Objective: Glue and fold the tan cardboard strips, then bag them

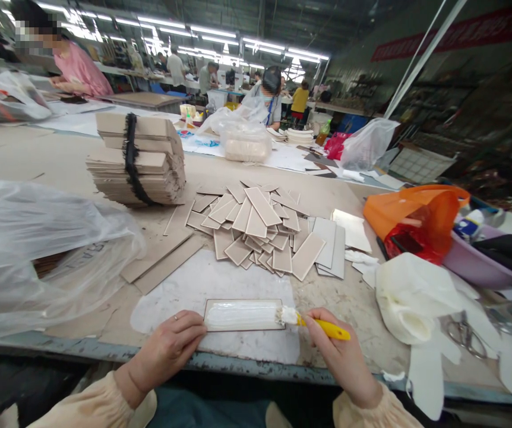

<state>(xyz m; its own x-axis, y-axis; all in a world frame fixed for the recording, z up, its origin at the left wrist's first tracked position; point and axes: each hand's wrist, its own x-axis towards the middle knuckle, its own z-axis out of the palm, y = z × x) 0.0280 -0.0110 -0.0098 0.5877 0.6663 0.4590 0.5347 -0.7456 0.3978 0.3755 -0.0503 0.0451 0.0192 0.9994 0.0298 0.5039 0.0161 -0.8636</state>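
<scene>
A flat rectangular board (243, 324) lies near the table's front edge on a white sheet (171, 297), its top coated with streaky white paste (238, 311). My left hand (173, 340) has its fingers pressed together on the board's left end. In my right hand (337, 351) is a paint brush (327, 329) with a yellow handle. White paste covers its bristles, which touch the board's right end. Just beyond lies a loose heap of beige rectangular boards (260, 205), with a few grey pieces (325, 244) at its right.
A stack of boards bound with a black strap (131, 157) stands behind at left. Clear plastic bags (37, 249) cover the left side. At right are an orange bag (398, 208), a purple basin (479, 261), a white jug-like container (416, 297) and scissors (466, 336). Other people work farther back.
</scene>
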